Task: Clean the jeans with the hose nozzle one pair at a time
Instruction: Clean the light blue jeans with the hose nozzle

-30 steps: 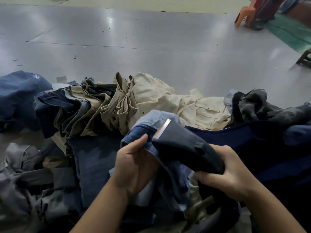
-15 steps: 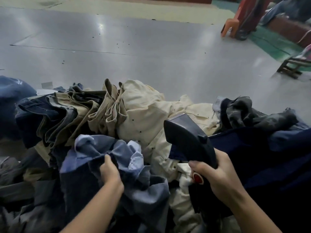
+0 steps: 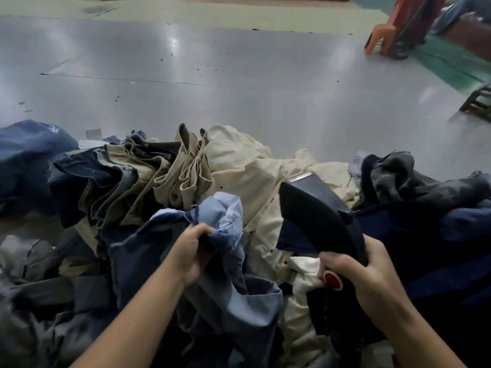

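Jeans (image 3: pixel 225 264): bunched in the closed left hand (image 3: pixel 192 252), to separate one pair from the pile.
Nozzle (image 3: pixel 321 219): gripped by the right hand (image 3: pixel 358 277), raised clear.

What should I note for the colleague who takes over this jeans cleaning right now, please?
Left hand: shut on the light blue jeans, bunched at the front of the pile.
Right hand: shut on the hose nozzle, its head raised over the cream trousers, off the fabric.
Done: cannot tell from here.
Left: clean the held pair, then the khaki pairs and the rest, one by one.
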Demonstrator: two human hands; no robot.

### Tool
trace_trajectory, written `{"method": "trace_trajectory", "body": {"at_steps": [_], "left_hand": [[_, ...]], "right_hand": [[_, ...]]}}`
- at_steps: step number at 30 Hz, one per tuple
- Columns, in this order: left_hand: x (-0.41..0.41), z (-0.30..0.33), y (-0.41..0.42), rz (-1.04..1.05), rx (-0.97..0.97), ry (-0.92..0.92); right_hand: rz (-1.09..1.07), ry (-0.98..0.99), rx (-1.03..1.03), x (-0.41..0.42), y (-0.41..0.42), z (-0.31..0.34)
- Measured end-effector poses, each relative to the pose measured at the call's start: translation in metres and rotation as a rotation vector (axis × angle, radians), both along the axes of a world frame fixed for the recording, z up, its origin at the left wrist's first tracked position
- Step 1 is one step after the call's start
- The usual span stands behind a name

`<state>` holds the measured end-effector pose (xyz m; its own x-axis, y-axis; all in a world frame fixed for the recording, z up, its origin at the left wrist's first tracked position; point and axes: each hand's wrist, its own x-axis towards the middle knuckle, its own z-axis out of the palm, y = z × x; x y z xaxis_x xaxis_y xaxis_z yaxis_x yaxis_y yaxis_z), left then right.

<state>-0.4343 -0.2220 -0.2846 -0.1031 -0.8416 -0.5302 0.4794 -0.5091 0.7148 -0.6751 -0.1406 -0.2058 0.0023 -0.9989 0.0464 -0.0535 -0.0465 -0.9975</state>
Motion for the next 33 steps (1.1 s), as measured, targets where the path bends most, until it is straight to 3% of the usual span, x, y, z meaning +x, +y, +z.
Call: {"method": "trace_trajectory", "body": {"at_steps": [5, 13, 16, 21, 29, 33], "left_hand": [[-0.006, 0.059, 0.031, -0.112, -0.234, 0.059], [-0.036, 0.06, 0.044, -0.229, -0.26, 0.291], [-0.046, 0.06, 0.04, -0.123, -0.226, 0.337], [-0.039, 0.059, 0.019, 0.207, 0.025, 0.072], [-0.043, 0.069, 0.056, -0.111, 0.027, 0.659], [-0.052, 0.071, 0.055, -0.124, -0.028, 0.658]], "right_hand": [[0.0, -0.15, 0.0, 0.01, -0.002, -0.002], [-0.129, -0.147, 0.091, 0.035, -0.003, -0.026], [-0.16, -0.112, 0.077, 0.034, -0.007, -0.026], [-0.237, -0.118, -0.021, 0.026, -0.014, -0.016], [-0.253, -0.146, -0.074, 0.025, -0.013, -0.007], [-0.203, -0.164, -0.059, 0.023, -0.016, -0.002]]}}
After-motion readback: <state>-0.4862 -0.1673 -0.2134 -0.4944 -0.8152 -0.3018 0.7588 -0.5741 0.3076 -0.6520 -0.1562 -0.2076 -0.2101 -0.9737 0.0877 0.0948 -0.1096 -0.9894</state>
